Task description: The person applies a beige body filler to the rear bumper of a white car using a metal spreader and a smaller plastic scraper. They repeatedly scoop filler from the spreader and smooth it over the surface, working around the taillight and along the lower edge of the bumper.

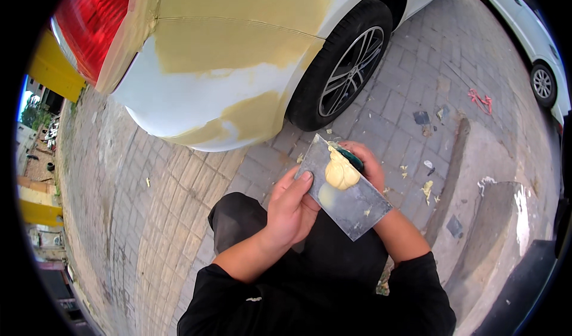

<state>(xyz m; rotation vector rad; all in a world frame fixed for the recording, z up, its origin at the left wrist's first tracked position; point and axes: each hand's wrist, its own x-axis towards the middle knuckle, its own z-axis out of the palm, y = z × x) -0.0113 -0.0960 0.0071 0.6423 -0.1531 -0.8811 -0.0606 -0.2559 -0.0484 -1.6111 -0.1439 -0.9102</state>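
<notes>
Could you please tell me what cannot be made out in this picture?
All in the head view:
Left hand: some fingers, hidden behind the grey plate.
Green object: full shape, obscured by the right hand and yellow paste.
Red tail light: top, cut off by the picture's edge.
Red scrap on the paving: too small to identify.

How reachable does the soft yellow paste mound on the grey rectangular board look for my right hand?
Probably yes: your right hand holds a dark green tool beside the mound, whose upper face lies uncovered; your left hand grips the board clear of the mound.
</notes>
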